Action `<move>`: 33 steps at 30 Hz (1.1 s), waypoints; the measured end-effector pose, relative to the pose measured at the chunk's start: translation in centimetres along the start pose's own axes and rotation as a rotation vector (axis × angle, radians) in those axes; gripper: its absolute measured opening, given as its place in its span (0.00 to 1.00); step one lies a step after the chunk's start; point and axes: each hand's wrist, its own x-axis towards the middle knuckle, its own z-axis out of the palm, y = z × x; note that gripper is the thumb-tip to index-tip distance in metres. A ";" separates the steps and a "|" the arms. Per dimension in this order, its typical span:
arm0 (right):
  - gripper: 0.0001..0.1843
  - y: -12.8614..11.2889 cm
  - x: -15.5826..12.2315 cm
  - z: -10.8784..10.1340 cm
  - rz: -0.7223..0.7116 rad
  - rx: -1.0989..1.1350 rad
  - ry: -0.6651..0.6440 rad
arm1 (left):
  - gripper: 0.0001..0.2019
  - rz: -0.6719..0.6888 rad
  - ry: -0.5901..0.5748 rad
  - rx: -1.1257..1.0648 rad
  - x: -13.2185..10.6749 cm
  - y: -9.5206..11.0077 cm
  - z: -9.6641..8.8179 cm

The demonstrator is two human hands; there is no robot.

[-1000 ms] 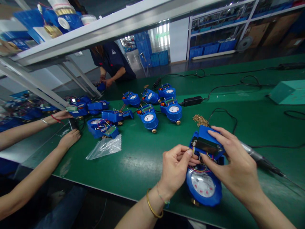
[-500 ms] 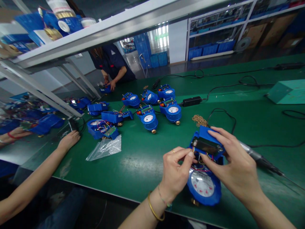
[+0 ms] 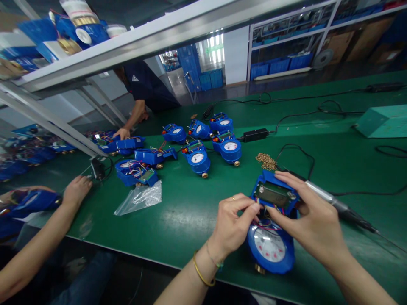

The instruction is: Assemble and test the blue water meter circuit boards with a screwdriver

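A blue water meter [image 3: 270, 245] with a white dial lies near the front edge of the green table [image 3: 190, 207]. Its blue electronics cover [image 3: 273, 192], with a small display, is tilted up over the meter body, coloured wires showing beneath. My right hand [image 3: 313, 220] grips this cover from the right, fingers wrapped round it. My left hand [image 3: 233, 224] pinches at the wires and the cover's left edge with thumb and forefinger.
An electric screwdriver [image 3: 337, 207] lies right of my hands, its cable trailing back. A heap of small brass screws [image 3: 267, 161], several more blue meters [image 3: 197, 159], a plastic bag [image 3: 141, 197] and a black adapter [image 3: 256, 134] lie beyond. Other people's arms [image 3: 47, 237] work at left.
The cover has tipped flatter so its display faces up. The neighbour's hand at left slid back along the table; the person at the back leaned over to the meters at left.
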 end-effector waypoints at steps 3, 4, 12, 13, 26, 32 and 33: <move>0.27 0.0 0.0 0.1 0.014 0.010 -0.008 | 0.15 -0.034 -0.002 -0.103 0.1 -0.7 0.0; 0.27 0.0 0.0 0.1 0.016 0.012 -0.009 | 0.14 -0.041 0.006 -0.125 0.1 -0.9 0.1; 0.27 0.5 0.0 0.1 0.098 0.089 -0.036 | 0.13 0.167 0.033 0.119 0.3 -0.9 -0.1; 0.27 0.5 0.0 0.2 0.129 0.121 -0.048 | 0.13 0.200 0.029 0.144 0.4 -1.0 -0.2; 0.30 1.5 1.7 -0.5 0.364 0.394 -0.278 | 0.23 -0.342 -0.008 -0.398 2.1 -3.2 -0.1; 0.31 2.3 2.1 -0.7 0.448 0.509 -0.431 | 0.40 -0.217 -0.302 -0.196 3.7 -2.4 -2.1; 0.31 2.4 2.1 -0.6 0.450 0.528 -0.438 | 0.38 -0.176 -0.331 -0.137 4.0 -2.4 -2.4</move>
